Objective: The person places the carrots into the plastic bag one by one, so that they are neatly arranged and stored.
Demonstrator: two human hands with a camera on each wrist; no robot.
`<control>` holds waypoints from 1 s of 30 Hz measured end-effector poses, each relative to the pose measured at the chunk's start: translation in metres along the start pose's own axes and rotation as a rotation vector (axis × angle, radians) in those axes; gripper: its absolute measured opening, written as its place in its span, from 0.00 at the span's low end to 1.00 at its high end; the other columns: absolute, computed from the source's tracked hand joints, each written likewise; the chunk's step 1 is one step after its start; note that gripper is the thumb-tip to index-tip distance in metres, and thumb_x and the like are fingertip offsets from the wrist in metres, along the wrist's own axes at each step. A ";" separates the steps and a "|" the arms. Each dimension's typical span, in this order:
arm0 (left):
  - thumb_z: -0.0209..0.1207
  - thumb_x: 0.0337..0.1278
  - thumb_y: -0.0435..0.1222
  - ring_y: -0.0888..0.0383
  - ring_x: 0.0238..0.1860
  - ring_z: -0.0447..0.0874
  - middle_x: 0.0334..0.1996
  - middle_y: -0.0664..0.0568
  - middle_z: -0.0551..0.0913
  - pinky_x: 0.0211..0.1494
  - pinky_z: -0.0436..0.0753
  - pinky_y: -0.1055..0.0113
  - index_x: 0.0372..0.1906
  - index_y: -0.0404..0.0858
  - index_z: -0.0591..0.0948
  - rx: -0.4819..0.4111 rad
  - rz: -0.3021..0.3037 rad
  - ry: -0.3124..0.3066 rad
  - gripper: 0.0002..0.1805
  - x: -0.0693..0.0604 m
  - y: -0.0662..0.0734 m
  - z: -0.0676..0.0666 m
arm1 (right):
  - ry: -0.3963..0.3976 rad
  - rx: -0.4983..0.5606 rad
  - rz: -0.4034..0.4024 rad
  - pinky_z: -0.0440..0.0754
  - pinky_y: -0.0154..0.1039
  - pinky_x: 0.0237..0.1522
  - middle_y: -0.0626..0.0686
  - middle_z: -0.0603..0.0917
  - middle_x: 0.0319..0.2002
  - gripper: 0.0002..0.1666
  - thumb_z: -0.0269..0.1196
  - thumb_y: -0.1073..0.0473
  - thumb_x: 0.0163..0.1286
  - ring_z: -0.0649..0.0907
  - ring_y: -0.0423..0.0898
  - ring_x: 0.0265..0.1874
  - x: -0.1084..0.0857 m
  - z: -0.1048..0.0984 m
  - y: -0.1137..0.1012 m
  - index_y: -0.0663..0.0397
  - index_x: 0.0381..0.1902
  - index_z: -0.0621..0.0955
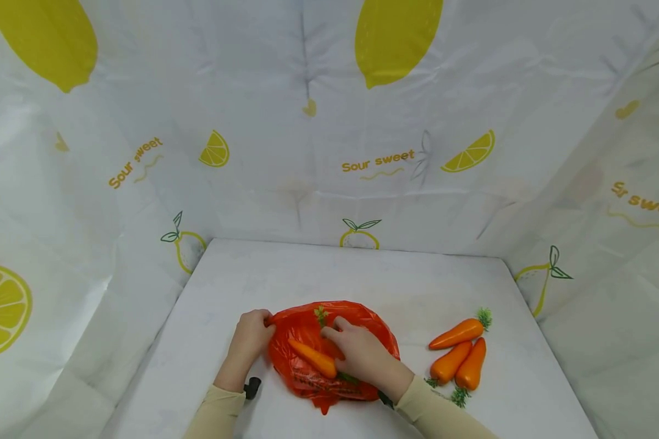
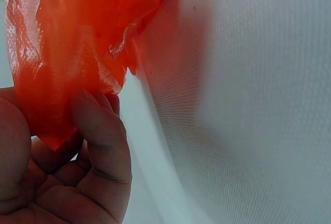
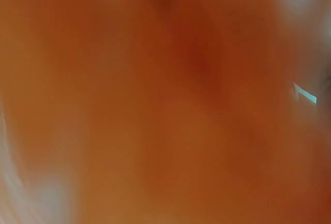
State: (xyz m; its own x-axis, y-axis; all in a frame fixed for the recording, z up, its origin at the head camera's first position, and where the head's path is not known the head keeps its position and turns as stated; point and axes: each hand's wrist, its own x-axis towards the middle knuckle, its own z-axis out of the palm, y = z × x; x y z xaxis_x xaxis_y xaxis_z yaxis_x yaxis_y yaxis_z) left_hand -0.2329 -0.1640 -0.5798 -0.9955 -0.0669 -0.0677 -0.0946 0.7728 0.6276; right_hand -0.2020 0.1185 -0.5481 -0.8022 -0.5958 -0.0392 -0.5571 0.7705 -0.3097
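Note:
An orange-red plastic bag (image 1: pixel 293 317) lies spread on the table with its mouth facing up. At its left edge my left hand (image 1: pixel 251 337) pinches the rim; the left wrist view shows thumb and fingers gripping the thin plastic (image 2: pixel 57 94). My right hand (image 1: pixel 362 353) reaches over the bag with bent fingers, at the base of a leafy green carrot top (image 1: pixel 321 314); the body of that carrot is mostly hidden. Another carrot (image 1: pixel 313 358) lies at the bag beneath the right hand, its greens partly covered. The right wrist view is a close orange blur.
Three more carrots with green tops lie at the right of the table (image 1: pixel 406 274), one being the upper carrot (image 1: pixel 457 334). A small black object (image 1: pixel 252 388) is by the left wrist. White sheeting with lemon prints (image 1: pixel 285 183) walls the table.

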 end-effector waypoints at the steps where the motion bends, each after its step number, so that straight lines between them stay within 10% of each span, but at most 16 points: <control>1: 0.66 0.69 0.29 0.52 0.34 0.80 0.35 0.47 0.88 0.43 0.90 0.57 0.44 0.33 0.90 0.001 -0.003 0.000 0.05 0.000 0.000 0.000 | -0.005 -0.003 -0.003 0.77 0.29 0.31 0.46 0.77 0.48 0.34 0.78 0.56 0.68 0.74 0.39 0.26 0.000 0.001 0.000 0.41 0.72 0.84; 17: 0.65 0.68 0.28 0.52 0.34 0.81 0.36 0.47 0.89 0.42 0.89 0.57 0.43 0.33 0.90 0.013 0.013 0.000 0.05 0.002 -0.001 0.000 | -0.100 0.010 -0.017 0.89 0.34 0.45 0.47 0.81 0.50 0.31 0.79 0.56 0.71 0.77 0.40 0.34 0.000 0.014 0.006 0.38 0.69 0.83; 30: 0.66 0.69 0.29 0.52 0.35 0.81 0.37 0.46 0.89 0.45 0.91 0.56 0.46 0.33 0.90 -0.002 -0.006 -0.006 0.06 0.001 -0.002 0.001 | -0.106 0.048 -0.002 0.80 0.30 0.34 0.48 0.77 0.50 0.36 0.78 0.55 0.70 0.76 0.40 0.29 -0.003 0.014 0.009 0.36 0.73 0.81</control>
State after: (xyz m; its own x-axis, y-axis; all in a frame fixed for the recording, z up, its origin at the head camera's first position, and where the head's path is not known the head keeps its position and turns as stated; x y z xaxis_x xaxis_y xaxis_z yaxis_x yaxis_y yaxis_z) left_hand -0.2333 -0.1648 -0.5820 -0.9948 -0.0682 -0.0759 -0.1008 0.7710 0.6288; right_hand -0.2011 0.1236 -0.5644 -0.7725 -0.6199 -0.1379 -0.5457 0.7590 -0.3553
